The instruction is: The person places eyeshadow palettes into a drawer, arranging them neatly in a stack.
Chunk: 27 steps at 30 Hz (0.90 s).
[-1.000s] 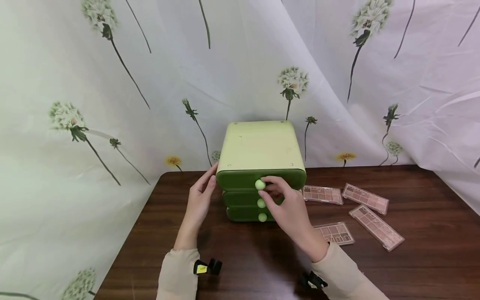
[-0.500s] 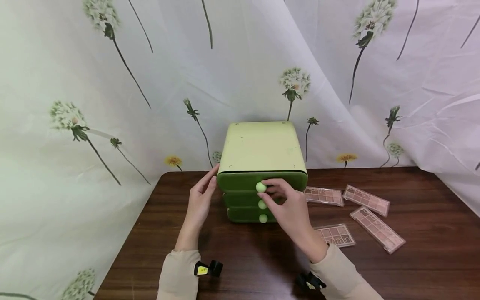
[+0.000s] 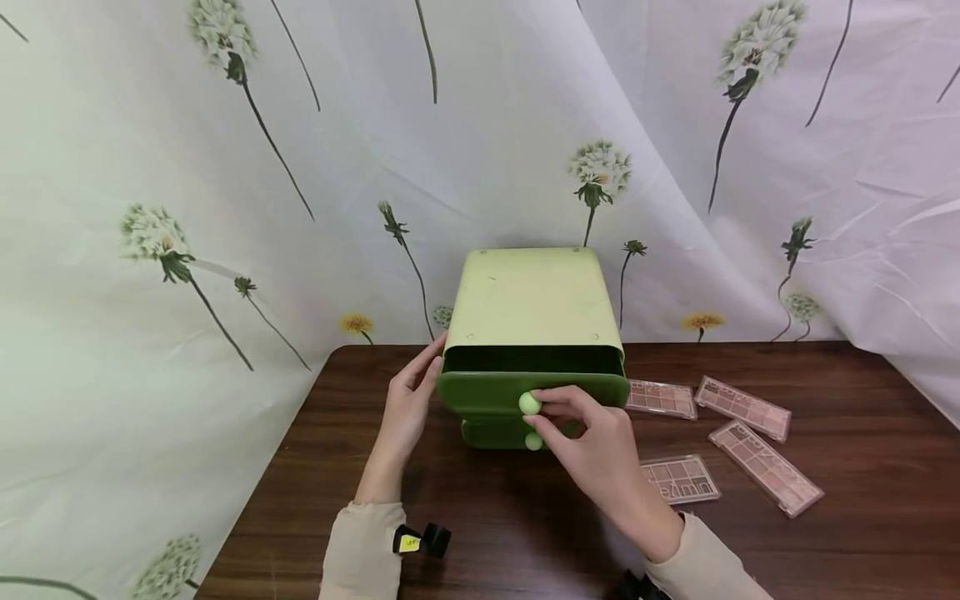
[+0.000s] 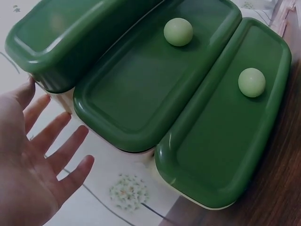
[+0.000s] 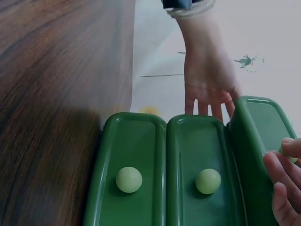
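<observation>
A small cabinet (image 3: 532, 296) with a pale yellow-green shell and three dark green drawers stands on the table. Its top drawer (image 3: 480, 390) is pulled partway out, with a dark gap behind its front. My right hand (image 3: 600, 442) pinches that drawer's round light green knob (image 3: 530, 403) between thumb and fingers. My left hand (image 3: 408, 408) rests along the cabinet's left side, fingers extended, as the left wrist view also shows. The middle drawer (image 4: 136, 80) and bottom drawer (image 4: 225, 117) are closed, each with its own round knob.
Several clear-lidded makeup palettes lie right of the cabinet: one palette (image 3: 660, 398) beside it, another palette (image 3: 742, 408) behind, a third palette (image 3: 767, 468) angled, and one nearer palette (image 3: 681, 479) close to my right wrist. A white flower-printed cloth (image 3: 360, 167) hangs behind the brown table (image 3: 465, 533).
The top drawer has slid out toward me, with my right hand drawing back on its knob. My left hand keeps its place at the cabinet's side. The head view has shifted slightly.
</observation>
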Available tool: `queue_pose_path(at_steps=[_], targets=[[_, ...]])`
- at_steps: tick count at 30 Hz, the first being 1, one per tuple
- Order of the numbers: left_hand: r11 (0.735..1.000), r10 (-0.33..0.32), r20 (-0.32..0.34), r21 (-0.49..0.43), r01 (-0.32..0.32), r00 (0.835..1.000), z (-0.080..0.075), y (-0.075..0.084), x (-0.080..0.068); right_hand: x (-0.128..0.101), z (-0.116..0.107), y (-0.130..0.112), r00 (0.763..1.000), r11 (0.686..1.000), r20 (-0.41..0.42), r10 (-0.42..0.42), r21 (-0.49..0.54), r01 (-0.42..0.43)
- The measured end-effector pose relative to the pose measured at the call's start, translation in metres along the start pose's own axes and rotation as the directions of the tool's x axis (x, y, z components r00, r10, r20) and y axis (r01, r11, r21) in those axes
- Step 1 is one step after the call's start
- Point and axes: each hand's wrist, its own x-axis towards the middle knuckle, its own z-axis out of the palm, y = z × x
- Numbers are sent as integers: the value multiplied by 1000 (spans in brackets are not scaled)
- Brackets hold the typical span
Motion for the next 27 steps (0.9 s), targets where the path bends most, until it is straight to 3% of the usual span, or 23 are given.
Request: queue_pose_path(at_steps=[11, 22, 27], targets=[[1000, -15, 7, -1, 15, 1000, 0, 0, -2, -11, -6, -12, 999, 1000, 35, -17, 10, 17], [1000, -25, -22, -15, 24, 999, 2, 3, -3, -22, -8, -21, 998, 989, 26, -56, 136, 52], [1000, -14, -31, -6, 14, 999, 3, 4, -1, -26, -11, -24, 998, 988, 25, -52, 143, 48]])
